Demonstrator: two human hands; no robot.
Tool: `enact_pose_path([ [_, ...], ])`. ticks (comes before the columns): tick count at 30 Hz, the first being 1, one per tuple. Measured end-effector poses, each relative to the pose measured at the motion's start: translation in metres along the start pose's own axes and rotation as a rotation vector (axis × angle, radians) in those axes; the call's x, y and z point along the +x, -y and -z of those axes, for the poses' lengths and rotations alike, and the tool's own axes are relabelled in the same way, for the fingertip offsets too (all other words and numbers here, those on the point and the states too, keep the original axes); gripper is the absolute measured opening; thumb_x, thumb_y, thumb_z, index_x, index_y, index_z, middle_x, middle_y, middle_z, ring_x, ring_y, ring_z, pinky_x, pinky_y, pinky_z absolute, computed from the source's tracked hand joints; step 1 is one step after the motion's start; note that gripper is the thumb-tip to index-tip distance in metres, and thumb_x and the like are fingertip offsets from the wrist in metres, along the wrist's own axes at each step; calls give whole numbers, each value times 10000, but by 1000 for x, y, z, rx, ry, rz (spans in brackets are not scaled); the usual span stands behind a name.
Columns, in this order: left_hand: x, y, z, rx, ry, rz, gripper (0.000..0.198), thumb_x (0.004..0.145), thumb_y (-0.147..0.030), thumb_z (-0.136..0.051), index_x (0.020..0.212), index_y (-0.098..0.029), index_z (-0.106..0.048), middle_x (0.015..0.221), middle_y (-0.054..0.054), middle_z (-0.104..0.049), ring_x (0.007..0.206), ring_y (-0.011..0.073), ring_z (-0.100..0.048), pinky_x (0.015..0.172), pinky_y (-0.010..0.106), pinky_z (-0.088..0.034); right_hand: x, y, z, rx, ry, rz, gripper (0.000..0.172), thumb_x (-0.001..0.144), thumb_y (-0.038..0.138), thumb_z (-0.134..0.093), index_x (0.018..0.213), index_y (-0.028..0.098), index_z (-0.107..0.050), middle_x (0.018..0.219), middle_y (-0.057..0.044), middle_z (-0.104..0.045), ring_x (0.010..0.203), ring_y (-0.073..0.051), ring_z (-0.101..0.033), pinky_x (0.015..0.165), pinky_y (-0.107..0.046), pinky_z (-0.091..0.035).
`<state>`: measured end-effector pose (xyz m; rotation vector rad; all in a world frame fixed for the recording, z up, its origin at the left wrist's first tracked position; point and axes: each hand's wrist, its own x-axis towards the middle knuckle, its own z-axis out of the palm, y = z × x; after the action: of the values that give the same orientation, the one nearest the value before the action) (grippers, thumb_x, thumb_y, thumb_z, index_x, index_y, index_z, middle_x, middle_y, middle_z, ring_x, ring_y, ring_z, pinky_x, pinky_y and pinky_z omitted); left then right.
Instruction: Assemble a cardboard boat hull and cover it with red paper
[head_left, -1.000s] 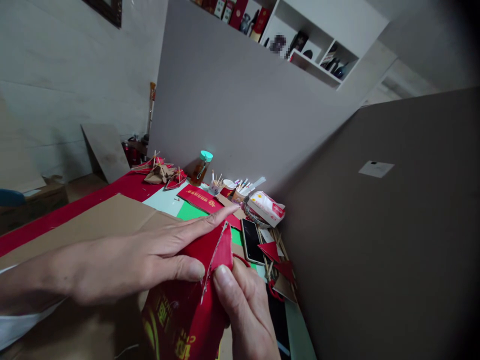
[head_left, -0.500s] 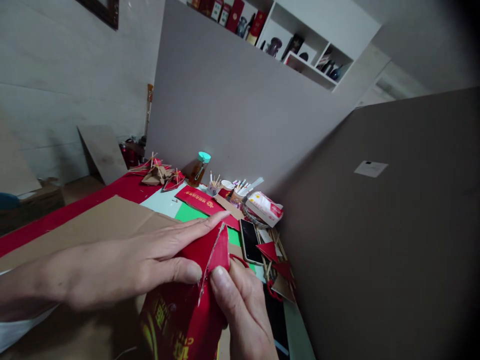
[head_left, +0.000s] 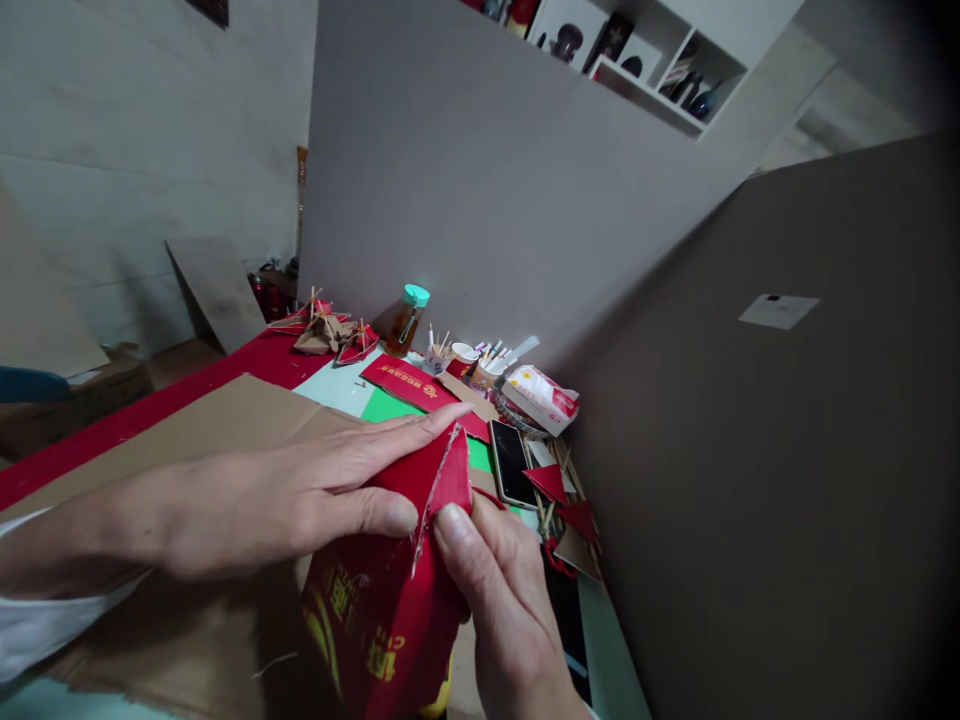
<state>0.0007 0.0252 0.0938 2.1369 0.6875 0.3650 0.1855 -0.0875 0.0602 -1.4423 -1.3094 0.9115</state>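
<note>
A red printed cardboard box (head_left: 390, 620) with yellow lettering stands tilted between my hands. A torn or cut white edge runs down it from a pointed corner. My left hand (head_left: 300, 500) steadies its left side, fingers stretched along the upper face and thumb pressed near the torn line. With thumb and fingers, my right hand (head_left: 499, 590) pinches the narrow flap right of that line; the finger ends are hidden behind it. A red loop (head_left: 491, 495) shows just behind my right hand, mostly covered. Brown cardboard (head_left: 247, 430) lies under and left of the box.
Farther back are a bottle with a turquoise lid (head_left: 407, 320), cups of pens (head_left: 489, 368), a tissue pack (head_left: 541, 398) and red-and-brown cardboard pieces with sticks (head_left: 330, 332). On the right lie a phone (head_left: 513, 463), red-handled scissors (head_left: 559, 560) and thin sticks. A grey partition (head_left: 750, 480) borders the table's right.
The view has shifted, so the table things sit a little higher and farther right. Both hands keep almost the same hold on the red box.
</note>
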Motion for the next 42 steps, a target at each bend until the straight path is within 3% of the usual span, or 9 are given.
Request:
enact_pose_path([
  [3, 1, -1, 1, 18, 29, 10, 845, 939, -758, -423, 1650, -355, -212, 1750, -101, -192, 1627, 270, -156, 1323, 413, -91, -2, 2, -1, -2, -24, -36, 539, 935, 771, -541, 1218, 367, -758, 1032, -33, -699, 1133, -238, -590, 1073, -343, -413],
  [6, 1, -1, 1, 27, 41, 16, 850, 946, -739, -422, 1657, -337, -183, 1752, -92, -192, 1630, 258, -134, 1322, 405, -89, -1, 4, 0, 4, 4, -16, 530, 961, 750, -517, 1205, 350, -765, 1055, -39, -699, 1084, -233, -595, 1027, -338, -425],
  [9, 0, -1, 0, 21, 28, 2, 848, 946, -734, -446, 1653, -338, -195, 1743, -83, -232, 1623, 268, -170, 1320, 406, -115, 1, 3, 1, -19, 62, 32, 482, 1017, 672, -484, 1169, 315, -770, 1094, -55, -692, 1089, -236, -591, 1010, -344, -425],
  [13, 0, 0, -1, 45, -8, -29, 756, 985, -637, -484, 1641, -376, -212, 1720, -98, -278, 1605, 248, -230, 1312, 396, -175, 4, 1, 1, -6, 24, 74, 462, 1010, 667, -508, 1165, 312, -759, 1142, -49, -685, 1131, -230, -581, 1018, -330, -428],
  [19, 1, 0, -1, 80, -67, -55, 695, 992, -565, -523, 1620, -391, -280, 1678, -80, -365, 1558, 245, -341, 1280, 397, -285, 15, 3, 3, 54, 204, 210, 462, 1060, 561, -461, 900, 220, -728, 900, -29, -671, 732, -145, -541, 699, -278, -443],
  [28, 1, -1, -1, 48, -58, -75, 699, 986, -541, -538, 1618, -389, -281, 1682, -74, -362, 1565, 203, -320, 1271, 372, -269, 14, -13, 5, -35, 88, 172, 471, 1021, 635, -489, 1177, 263, -732, 1044, -70, -681, 848, -219, -606, 764, -329, -530],
  [38, 1, -1, -1, 75, -27, -26, 740, 971, -577, -521, 1627, -396, -230, 1708, -101, -290, 1587, 202, -283, 1286, 401, -220, 15, -11, 2, -26, 98, 179, 479, 1025, 651, -466, 1056, 259, -739, 947, -58, -666, 846, -211, -603, 732, -319, -532],
  [42, -1, -2, -1, 81, -44, -39, 716, 976, -558, -529, 1619, -396, -259, 1698, -97, -312, 1579, 218, -306, 1282, 405, -252, 16, -13, 1, -10, 90, 192, 493, 1020, 651, -472, 1039, 236, -738, 948, -69, -664, 906, -223, -602, 733, -311, -526],
])
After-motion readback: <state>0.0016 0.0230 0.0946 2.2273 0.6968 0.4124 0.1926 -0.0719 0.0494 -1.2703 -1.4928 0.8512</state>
